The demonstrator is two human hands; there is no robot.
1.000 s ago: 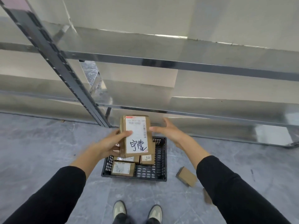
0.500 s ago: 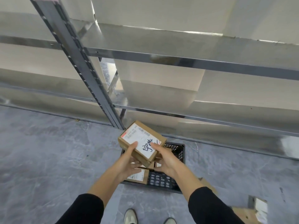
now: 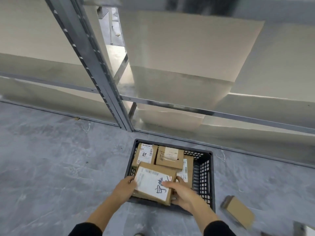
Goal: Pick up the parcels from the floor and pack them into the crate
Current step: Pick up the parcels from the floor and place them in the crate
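We see a metal shelf rack (image 3: 95,65) filling the upper frame, its grey upright running diagonally down to the grey floor (image 3: 51,159). Pale flat panels (image 3: 187,45) sit on the shelves. Below it a black plastic crate (image 3: 203,174) with slotted walls stands on the floor, close to the rack's base. Inside the crate we count at least three cardboard parcels lying flat, two of them side by side at the far end (image 3: 144,155) (image 3: 169,158). On top at the near end sits a larger labelled parcel (image 3: 154,182), tilted a bit, handwriting on its white label. Left hand (image 3: 125,188) grips its left edge; right hand (image 3: 180,193) clasps its right corner, thumb on the label. One more brown parcel (image 3: 238,211) lies on the floor right of the crate, blurred.
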